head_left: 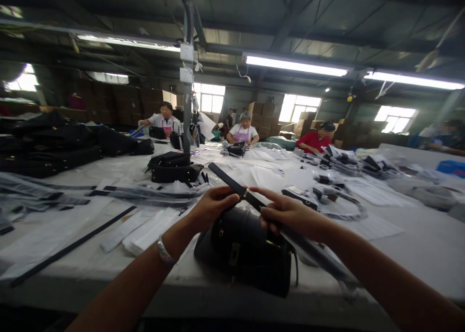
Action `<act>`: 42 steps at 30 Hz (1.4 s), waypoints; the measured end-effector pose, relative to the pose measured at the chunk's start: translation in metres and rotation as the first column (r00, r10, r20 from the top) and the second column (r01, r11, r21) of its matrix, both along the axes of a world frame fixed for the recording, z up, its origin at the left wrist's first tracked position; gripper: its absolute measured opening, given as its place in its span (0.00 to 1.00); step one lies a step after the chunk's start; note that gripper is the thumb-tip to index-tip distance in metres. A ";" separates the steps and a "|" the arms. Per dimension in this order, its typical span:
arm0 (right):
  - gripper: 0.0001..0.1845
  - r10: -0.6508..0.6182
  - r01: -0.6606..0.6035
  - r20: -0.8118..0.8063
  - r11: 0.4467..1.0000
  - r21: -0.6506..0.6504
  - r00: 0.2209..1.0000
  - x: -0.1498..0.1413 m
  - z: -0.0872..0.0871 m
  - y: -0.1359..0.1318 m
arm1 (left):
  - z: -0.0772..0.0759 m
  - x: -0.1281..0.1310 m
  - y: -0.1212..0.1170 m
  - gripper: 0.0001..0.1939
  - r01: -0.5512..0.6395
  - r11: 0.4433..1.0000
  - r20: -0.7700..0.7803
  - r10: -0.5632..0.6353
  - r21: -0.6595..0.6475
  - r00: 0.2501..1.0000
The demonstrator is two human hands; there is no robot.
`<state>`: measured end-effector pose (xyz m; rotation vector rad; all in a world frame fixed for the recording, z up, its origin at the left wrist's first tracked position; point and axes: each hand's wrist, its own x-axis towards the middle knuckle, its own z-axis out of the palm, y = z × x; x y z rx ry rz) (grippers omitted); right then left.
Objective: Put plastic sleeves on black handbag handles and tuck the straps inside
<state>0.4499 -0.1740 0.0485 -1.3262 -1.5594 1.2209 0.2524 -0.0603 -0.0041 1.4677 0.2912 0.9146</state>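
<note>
Both my hands hold a black strap with a small gold fitting above a black handbag that sits at the near edge of the white table. My left hand pinches the strap from the left, fingers closed on it near the gold fitting. My right hand grips the strap lower down, its index finger stretched along it. The strap's far end sticks up and away to the left; its lower end runs under my right forearm.
Another black handbag stands behind, by a pole. Piles of black bags lie far left, and loose straps and white paper sheets cover the table. Three people sit working at the far side, another at the far right.
</note>
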 end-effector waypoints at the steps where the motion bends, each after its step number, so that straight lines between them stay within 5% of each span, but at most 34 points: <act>1: 0.39 0.034 -0.034 -0.034 0.999 0.011 0.999 -0.003 0.003 0.003 | -0.001 0.002 -0.001 0.22 0.019 0.999 0.005 -0.019 -0.031 1.000; 4: 0.40 0.072 -0.069 -0.042 0.996 0.056 0.997 -0.011 0.010 0.021 | -0.001 0.008 -0.006 0.23 0.042 0.997 0.029 -0.041 -0.061 0.999; 7: 0.39 -0.032 0.014 0.168 0.994 0.107 0.985 -0.013 0.018 0.030 | 0.005 0.006 -0.007 0.20 0.006 0.998 0.027 -0.008 0.061 1.000; 11: 0.18 -0.098 0.000 0.507 0.982 0.189 0.856 -0.002 0.029 0.009 | 0.010 -0.005 0.004 0.18 -0.191 0.982 0.106 0.189 0.007 0.976; 15: 0.17 0.024 -0.023 0.529 1.000 -0.007 0.848 0.018 0.030 -0.023 | 0.007 -0.011 0.021 0.16 -0.242 0.944 0.248 0.295 -0.223 0.923; 21: 0.22 0.063 0.055 0.464 0.970 -0.236 0.884 0.063 0.024 -0.049 | 0.004 -0.007 0.032 0.15 -0.284 0.897 0.350 0.400 -0.339 0.847; 24: 0.21 0.042 0.092 0.634 0.980 -0.177 0.772 0.069 0.038 -0.048 | 0.005 -0.003 0.028 0.18 -0.307 0.908 0.331 0.394 -0.286 0.858; 27: 0.20 -0.225 0.065 0.774 0.970 0.233 0.592 0.043 0.060 -0.033 | 0.009 0.001 0.019 0.19 -0.340 0.922 0.296 0.382 -0.186 0.875; 29: 0.19 -0.504 -0.001 0.744 0.828 0.561 0.438 0.009 0.071 -0.017 | 0.011 0.005 0.012 0.18 -0.371 0.922 0.263 0.387 -0.110 0.884; 31: 0.23 -0.621 -0.136 0.703 0.708 0.693 0.347 -0.030 0.076 0.002 | 0.010 0.009 0.005 0.16 -0.422 0.907 0.212 0.415 -0.015 0.885; 33: 0.27 -0.616 -0.257 0.743 0.698 0.668 0.262 -0.066 0.076 0.021 | 0.008 0.011 0.001 0.11 -0.484 0.871 0.164 0.467 0.082 0.869; 37: 0.16 -0.530 -0.324 0.842 0.782 0.532 0.103 -0.103 0.071 0.049 | 0.004 0.011 0.000 0.11 -0.553 0.822 0.159 0.533 0.137 0.831; 39: 0.14 -0.548 -0.311 0.819 0.759 0.572 0.170 -0.106 0.072 0.058 | 0.005 0.010 0.000 0.12 -0.536 0.830 0.162 0.514 0.153 0.842; 42: 0.12 -0.591 -0.203 0.627 0.626 0.753 0.508 -0.102 0.084 0.072 | 0.008 0.013 -0.003 0.11 -0.408 0.883 0.124 0.390 0.230 0.913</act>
